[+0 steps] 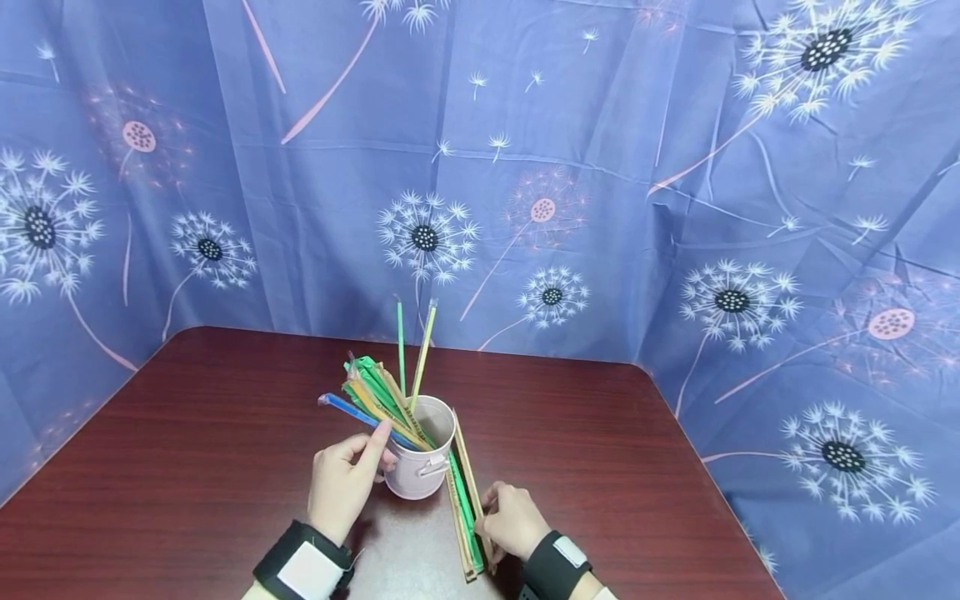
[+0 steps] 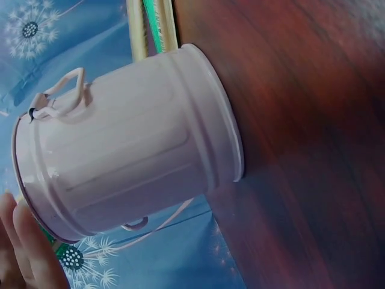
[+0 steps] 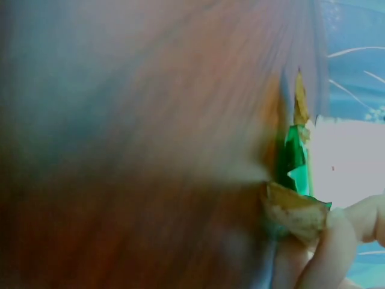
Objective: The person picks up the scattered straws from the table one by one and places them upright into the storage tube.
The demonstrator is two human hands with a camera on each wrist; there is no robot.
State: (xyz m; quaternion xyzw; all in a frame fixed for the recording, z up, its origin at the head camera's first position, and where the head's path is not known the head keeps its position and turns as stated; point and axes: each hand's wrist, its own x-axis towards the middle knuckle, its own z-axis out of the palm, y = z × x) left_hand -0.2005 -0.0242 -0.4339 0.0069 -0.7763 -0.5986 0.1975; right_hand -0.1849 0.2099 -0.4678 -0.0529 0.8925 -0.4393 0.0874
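Observation:
A pale pink metal bucket [image 1: 417, 478] with small side handles stands upright on the table. Leaning inside it is a bundle of thin, wrapped straws [image 1: 378, 402] in green, yellow, brown and blue, plus two apart from the rest, one green and one pale yellow. My left hand [image 1: 347, 479] is at the bucket's left rim, its thumb by the straws and its fingers, fairly straight in the left wrist view, near the rim. Several green and brown-wrapped straws [image 1: 463, 525] lie right of the bucket. My right hand [image 1: 512, 518] pinches the end of a brown paper-wrapped straw [image 3: 295, 211].
The dark red wooden table [image 1: 225, 433] has rounded back corners. Blue curtains [image 1: 337, 208] with dandelion prints hang behind it and on both sides. Each wrist wears a black strap [image 1: 557, 567].

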